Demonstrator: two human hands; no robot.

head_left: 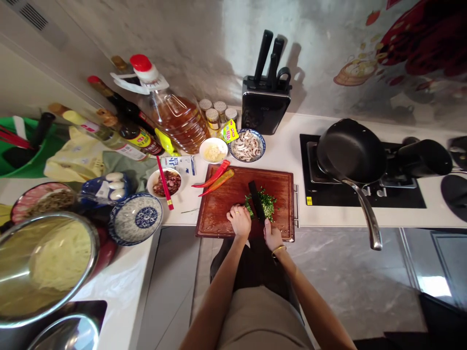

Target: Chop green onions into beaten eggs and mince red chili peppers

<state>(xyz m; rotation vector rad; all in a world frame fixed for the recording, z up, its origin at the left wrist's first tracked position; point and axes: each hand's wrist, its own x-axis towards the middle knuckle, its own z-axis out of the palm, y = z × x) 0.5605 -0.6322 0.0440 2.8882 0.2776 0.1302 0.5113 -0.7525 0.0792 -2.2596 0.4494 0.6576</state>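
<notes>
A pile of chopped greens [269, 201] lies on the right half of a wooden cutting board [219, 204]. My right hand [273, 236] is closed round the handle of a kitchen knife [256, 199], whose dark blade lies across the greens and points away from me. Just left of the blade, my left hand [240, 221] rests on the board with curled fingers at the edge of the greens; whatever is under the fingertips is hidden. One red chili pepper [218, 174] and an orange-green chili pepper [221, 181] lie at the board's far left corner.
Behind the board stand a bowl of minced garlic [213, 149], a bowl of sliced mushrooms [247, 146] and a knife block [266, 107]. Left are a meat bowl [166, 183] with red chopsticks, an oil jug [175, 116] and a patterned bowl [135, 218]. A frying pan [352, 150] sits on the stove.
</notes>
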